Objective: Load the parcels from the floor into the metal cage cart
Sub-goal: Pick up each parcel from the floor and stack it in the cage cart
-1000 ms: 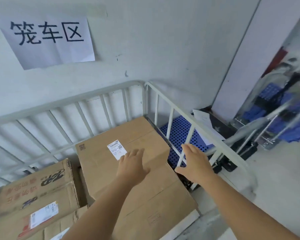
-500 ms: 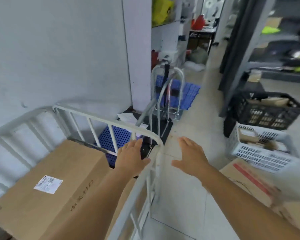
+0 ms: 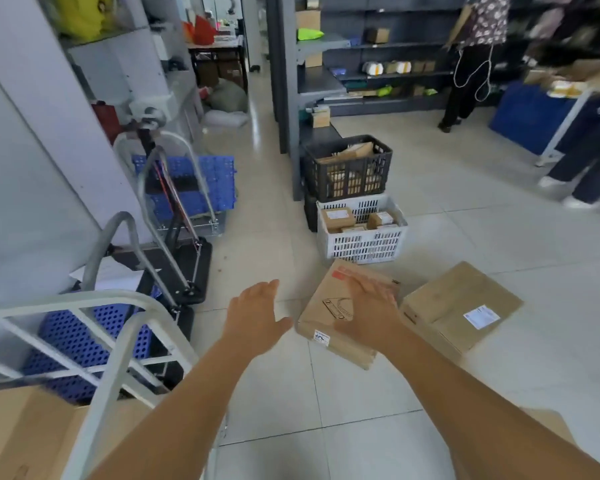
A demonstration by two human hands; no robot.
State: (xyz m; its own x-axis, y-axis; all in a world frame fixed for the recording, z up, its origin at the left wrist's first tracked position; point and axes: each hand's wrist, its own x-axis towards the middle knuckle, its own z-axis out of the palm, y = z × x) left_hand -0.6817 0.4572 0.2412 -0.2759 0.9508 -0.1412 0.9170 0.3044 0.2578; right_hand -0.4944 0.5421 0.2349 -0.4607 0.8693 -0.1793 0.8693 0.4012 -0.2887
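From the head camera, both bare arms reach forward over a pale tiled floor [image 3: 499,237]. The left hand [image 3: 253,315] hangs in the air with straight, slightly spread fingers [image 3: 267,289] and holds nothing. The right hand [image 3: 371,310] is likewise flat and loose, holding nothing; it shows in front of a flat brown cardboard parcel with a red stripe and a line drawing [image 3: 329,317], though whether it touches the parcel cannot be told. That parcel lies on the floor, and just to its right lies a second brown cardboard parcel with a white label [image 3: 461,306]; whether the 2 touch cannot be told. At the lower left stands the white metal cage cart [image 3: 118,344], its railing corner near the left forearm, with a large brown cardboard box [image 3: 25,431] inside it. Behind the parcels, a white slotted plastic crate [image 3: 364,244] holding small boxes sits in front of a black slotted plastic crate [image 3: 347,168]. Folded hand trolleys with blue perforated decks [image 3: 187,181] lean by the wall on the left. 2 people stand near the dark shelving [image 3: 378,57] at the far right.
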